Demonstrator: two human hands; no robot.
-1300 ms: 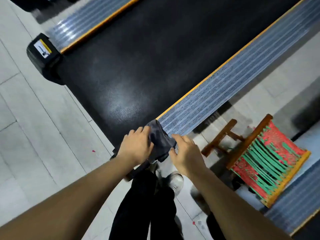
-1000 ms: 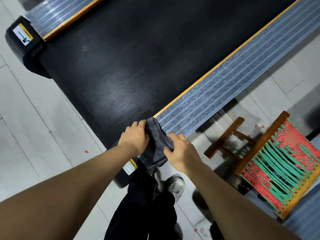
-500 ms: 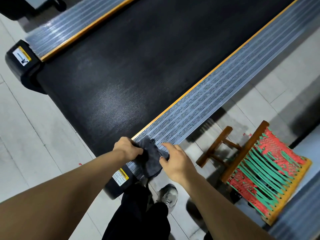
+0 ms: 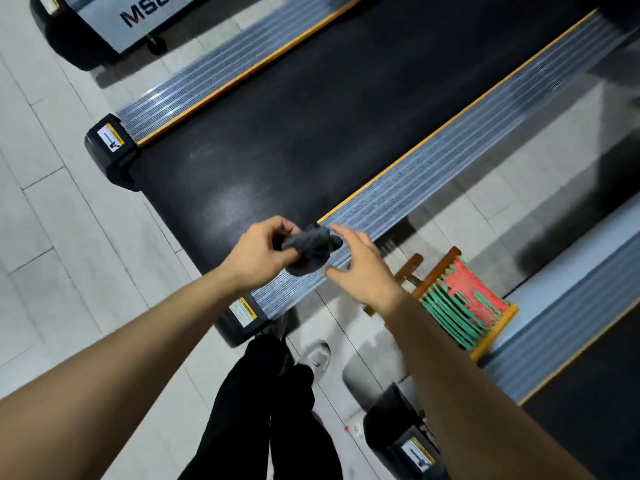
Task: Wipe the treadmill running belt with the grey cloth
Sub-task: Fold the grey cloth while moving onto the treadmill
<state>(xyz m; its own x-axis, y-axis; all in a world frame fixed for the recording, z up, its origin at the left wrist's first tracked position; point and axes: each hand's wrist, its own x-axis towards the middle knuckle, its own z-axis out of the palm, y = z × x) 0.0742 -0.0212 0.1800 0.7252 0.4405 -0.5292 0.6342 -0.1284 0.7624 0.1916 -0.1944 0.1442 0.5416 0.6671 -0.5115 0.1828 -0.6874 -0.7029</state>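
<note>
The black running belt (image 4: 311, 133) stretches diagonally from the near end up to the right, with ribbed grey side rails (image 4: 433, 178) edged in yellow. A bunched grey cloth (image 4: 311, 249) hangs in the air above the near end of the right rail. My left hand (image 4: 263, 252) grips the cloth's left side with curled fingers. My right hand (image 4: 360, 268) is just right of it, fingers loosely spread, fingertips at the cloth's right edge; whether they pinch it is unclear.
A small wooden stool (image 4: 460, 306) with a red and green woven seat stands on the tiled floor right of the treadmill. Another treadmill (image 4: 561, 341) lies at the right, a third machine (image 4: 138, 19) at top left. My dark trouser legs (image 4: 270, 410) are below.
The cloth has been lifted off the right side rail and bunched up between my hands. My left hand has closed round it, and my right hand's fingers have loosened.
</note>
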